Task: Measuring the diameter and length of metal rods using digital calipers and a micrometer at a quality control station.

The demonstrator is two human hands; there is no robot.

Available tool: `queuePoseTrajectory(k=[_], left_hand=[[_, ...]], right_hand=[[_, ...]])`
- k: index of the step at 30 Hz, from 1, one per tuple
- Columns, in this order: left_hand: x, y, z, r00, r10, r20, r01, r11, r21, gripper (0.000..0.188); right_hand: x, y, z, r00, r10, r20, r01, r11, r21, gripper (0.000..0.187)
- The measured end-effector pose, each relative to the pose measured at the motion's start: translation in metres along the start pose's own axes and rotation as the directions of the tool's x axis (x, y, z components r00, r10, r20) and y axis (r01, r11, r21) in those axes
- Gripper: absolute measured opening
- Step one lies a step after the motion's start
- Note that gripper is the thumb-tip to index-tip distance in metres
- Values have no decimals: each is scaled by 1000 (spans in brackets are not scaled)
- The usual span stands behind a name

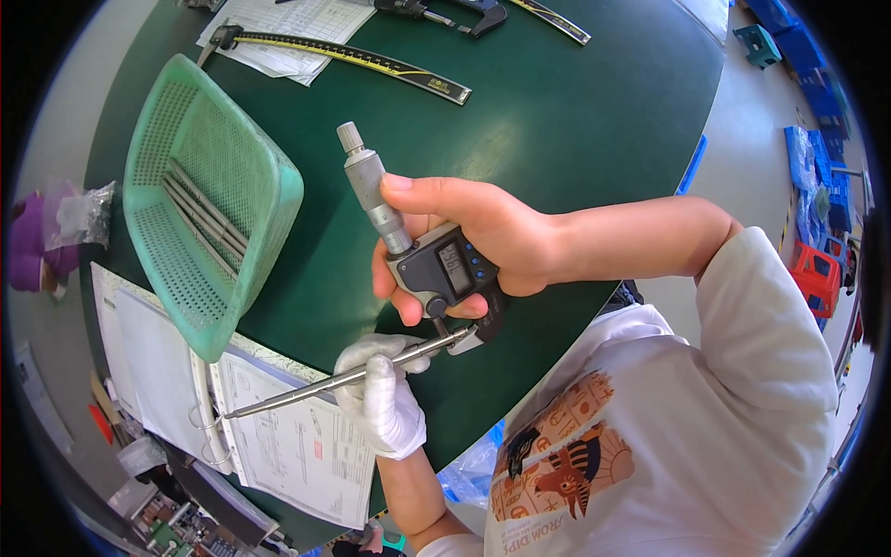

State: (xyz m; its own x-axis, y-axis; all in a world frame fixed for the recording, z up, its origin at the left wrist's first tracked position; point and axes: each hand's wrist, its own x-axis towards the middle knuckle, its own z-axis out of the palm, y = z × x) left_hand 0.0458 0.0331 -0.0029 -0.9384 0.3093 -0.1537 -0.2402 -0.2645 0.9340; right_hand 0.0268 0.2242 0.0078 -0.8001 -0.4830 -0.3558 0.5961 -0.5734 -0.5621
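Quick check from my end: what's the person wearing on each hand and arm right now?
The left hand wears a white fabric glove ending at the wrist, with the forearm bare below it. The right hand is ungloved, its forearm bare up to a loose white short sleeve. No watch, rings or bands are visible on either arm.

The right hand (473, 237) is bare, its forearm crossing in from the right, fingers curled in a closed grip with the thumb stretched left. Just below it, the white-gloved left hand (385, 395) pinches shut, wrist rising from the near edge.
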Motion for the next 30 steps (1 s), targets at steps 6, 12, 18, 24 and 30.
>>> queuePoseTrajectory(k=[6, 12, 18, 24, 30], left_hand=[[-1, 1, 0, 999, -5, -41, 6, 1000, 30, 16], [0, 0, 1, 1000, 0, -13, 0, 1000, 17, 17], [-2, 1, 3, 1000, -23, -14, 24, 998, 61, 17], [-3, 0, 2, 1000, -26, 1, 26, 999, 47, 15], [-3, -1, 0, 1000, -22, 1, 22, 999, 40, 16]], right_hand=[[-1, 1, 2, 1000, 2, 4, -2, 1000, -22, 66], [0, -1, 1, 1000, -26, 4, 26, 996, -85, 71], [0, 1, 1, 1000, 17, 27, -19, 998, 56, 68], [0, 2, 2, 1000, -3, 23, 2, 998, 61, 59], [-1, 2, 2, 1000, -2, 8, 2, 1000, -28, 67]])
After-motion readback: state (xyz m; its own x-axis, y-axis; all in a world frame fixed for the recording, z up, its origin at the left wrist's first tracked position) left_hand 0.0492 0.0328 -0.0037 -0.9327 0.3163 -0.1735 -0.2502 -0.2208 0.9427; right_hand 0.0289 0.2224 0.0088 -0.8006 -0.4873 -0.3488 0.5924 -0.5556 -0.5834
